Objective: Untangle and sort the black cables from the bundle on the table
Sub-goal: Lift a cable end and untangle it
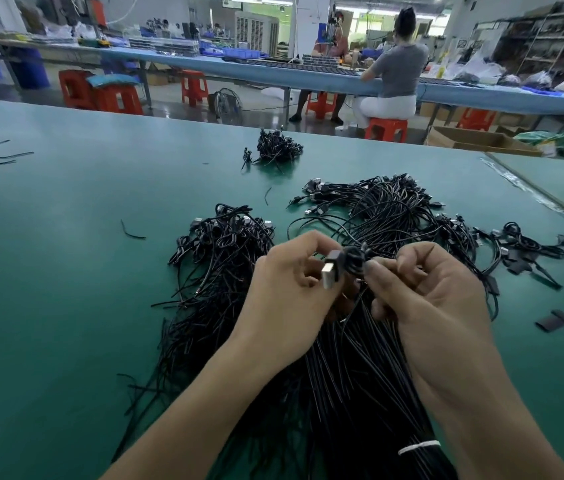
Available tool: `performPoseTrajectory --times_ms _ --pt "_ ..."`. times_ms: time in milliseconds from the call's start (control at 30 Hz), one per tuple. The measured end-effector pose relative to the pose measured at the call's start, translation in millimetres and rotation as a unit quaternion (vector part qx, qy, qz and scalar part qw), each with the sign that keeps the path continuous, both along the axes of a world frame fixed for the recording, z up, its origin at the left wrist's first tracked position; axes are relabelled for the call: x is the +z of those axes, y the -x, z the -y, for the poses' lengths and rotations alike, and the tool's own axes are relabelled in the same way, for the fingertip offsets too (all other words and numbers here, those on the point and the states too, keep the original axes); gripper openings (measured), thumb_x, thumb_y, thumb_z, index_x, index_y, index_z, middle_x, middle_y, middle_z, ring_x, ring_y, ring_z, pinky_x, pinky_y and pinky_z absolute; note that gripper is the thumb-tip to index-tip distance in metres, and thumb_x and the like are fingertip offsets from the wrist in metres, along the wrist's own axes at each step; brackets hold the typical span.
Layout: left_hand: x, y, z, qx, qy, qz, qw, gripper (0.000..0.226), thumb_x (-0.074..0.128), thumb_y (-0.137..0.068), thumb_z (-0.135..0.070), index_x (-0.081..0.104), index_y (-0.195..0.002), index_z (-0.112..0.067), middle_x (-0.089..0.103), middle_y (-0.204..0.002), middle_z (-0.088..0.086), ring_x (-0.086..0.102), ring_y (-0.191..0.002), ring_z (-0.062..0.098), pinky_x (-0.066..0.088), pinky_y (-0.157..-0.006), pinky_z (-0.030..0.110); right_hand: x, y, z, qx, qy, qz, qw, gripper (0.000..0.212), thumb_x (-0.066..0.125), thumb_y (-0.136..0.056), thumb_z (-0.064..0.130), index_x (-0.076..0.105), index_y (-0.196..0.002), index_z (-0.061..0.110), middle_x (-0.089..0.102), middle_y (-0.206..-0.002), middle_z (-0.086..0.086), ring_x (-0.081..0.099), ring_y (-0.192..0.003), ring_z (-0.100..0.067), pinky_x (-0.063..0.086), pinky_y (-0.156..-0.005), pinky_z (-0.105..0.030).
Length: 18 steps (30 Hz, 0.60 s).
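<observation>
Cables (360,368) bound by a white tie (419,446) are lying nearest on the green counter (65,289), fanning away beneath both hands. Just above them, the left grip (291,282) is pinching a single cable (351,261) right behind its silver USB plug (329,275), while the right grip (426,289) is pinching the coiled wire beside it, fingers curled. Each cable is looking light, thin and limp, and is likely snagging on its neighbours. The rigid plug housing is probably offering the surest hold, with the other hand easing the soft wire out rather than tugging. Beyond the hands, a left pile (225,237) and a larger right pile (391,209) are sitting apart. A small heap (278,148) is waiting farther back.
</observation>
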State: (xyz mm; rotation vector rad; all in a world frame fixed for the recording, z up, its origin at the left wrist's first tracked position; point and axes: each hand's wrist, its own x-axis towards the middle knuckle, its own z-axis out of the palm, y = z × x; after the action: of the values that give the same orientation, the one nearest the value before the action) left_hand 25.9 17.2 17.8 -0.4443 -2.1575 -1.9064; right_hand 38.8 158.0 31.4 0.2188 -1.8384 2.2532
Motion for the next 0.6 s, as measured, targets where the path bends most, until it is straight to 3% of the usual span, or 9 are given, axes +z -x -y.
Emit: performPoseTrajectory --times_ms 133,200,267,367,467,533,600 --pt "7 2 1 -0.075 -0.162 0.114 0.977 0.011 0.061 -0.087 0.003 0.067 -0.087 -0.006 0.073 -0.073 0.004 0.069 -0.064 0.014 0.06 -0.062 0.026 -4 1 1 0.004 -0.037 -0.007 0.999 0.041 0.066 -0.087 -0.008 0.047 -0.068 0.023 0.067 -0.076 -0.003 0.061 -0.065 -0.008 0.049 -0.057 -0.015" --pt "9 2 3 -0.08 -0.199 0.156 0.964 0.021 0.051 -0.098 -0.003 0.07 -0.092 -0.009 0.075 -0.079 0.006 0.069 -0.07 0.014 0.059 -0.063 0.026 -6 2 1 -0.004 -0.054 -0.007 0.999 0.039 0.066 -0.087 -0.008 0.046 -0.07 0.021 0.067 -0.073 0.0 0.06 -0.064 -0.006 0.048 -0.058 -0.014" --pt "10 0 3 -0.09 -0.21 0.165 0.959 0.016 0.056 -0.097 -0.023 0.071 -0.098 -0.016 0.077 -0.092 0.007 0.069 -0.079 0.015 0.055 -0.065 0.024 -6 2 2 -0.011 -0.064 -0.004 0.998 0.037 0.067 -0.087 -0.006 0.045 -0.071 0.02 0.065 -0.068 0.003 0.054 -0.056 -0.003 0.045 -0.054 -0.013" --pt "10 -1 1 -0.098 -0.217 0.141 0.961 0.015 0.075 -0.081 -0.032 0.069 -0.093 -0.026 0.077 -0.099 0.009 0.069 -0.084 0.014 0.053 -0.067 0.02 -8 1 4 -0.003 -0.028 0.026 0.999 0.037 0.066 -0.087 -0.006 0.042 -0.071 0.017 0.06 -0.06 0.004 0.048 -0.049 -0.003 0.042 -0.048 -0.014" --pt "10 0 0 -0.069 -0.195 0.1 0.973 0.013 0.064 -0.084 -0.04 0.067 -0.079 -0.029 0.077 -0.088 0.007 0.069 -0.074 0.008 0.049 -0.063 0.016 -8 0 6 0.003 -0.008 0.054 0.998 0.039 0.064 -0.087 -0.008 0.038 -0.072 0.017 0.058 -0.057 0.007 0.043 -0.047 -0.005 0.037 -0.045 -0.018" --pt "8 1 0 -0.057 -0.189 0.06 0.978 0.028 0.059 -0.092 -0.044 0.063 -0.076 -0.021 0.076 -0.078 0.004 0.066 -0.067 0.004 0.045 -0.062 0.012 -9 0 5 0.002 0.004 0.066 0.998 0.04 0.063 -0.087 -0.01 0.037 -0.073 0.017 0.057 -0.055 0.008 0.04 -0.048 -0.006 0.033 -0.045 -0.021" --pt "4 1 -2 -0.055 -0.148 0.019 0.987 0.029 0.062 -0.093 -0.035 0.059 -0.077 -0.01 0.072 -0.069 -0.001 0.061 -0.06 0.003 0.045 -0.06 0.011 -11 1 4 -0.009 0.012 0.076 0.997 0.042 0.064 -0.086 -0.011 0.037 -0.072 0.018 0.055 -0.056 0.007 0.038 -0.05 -0.008 0.032 -0.045 -0.021"
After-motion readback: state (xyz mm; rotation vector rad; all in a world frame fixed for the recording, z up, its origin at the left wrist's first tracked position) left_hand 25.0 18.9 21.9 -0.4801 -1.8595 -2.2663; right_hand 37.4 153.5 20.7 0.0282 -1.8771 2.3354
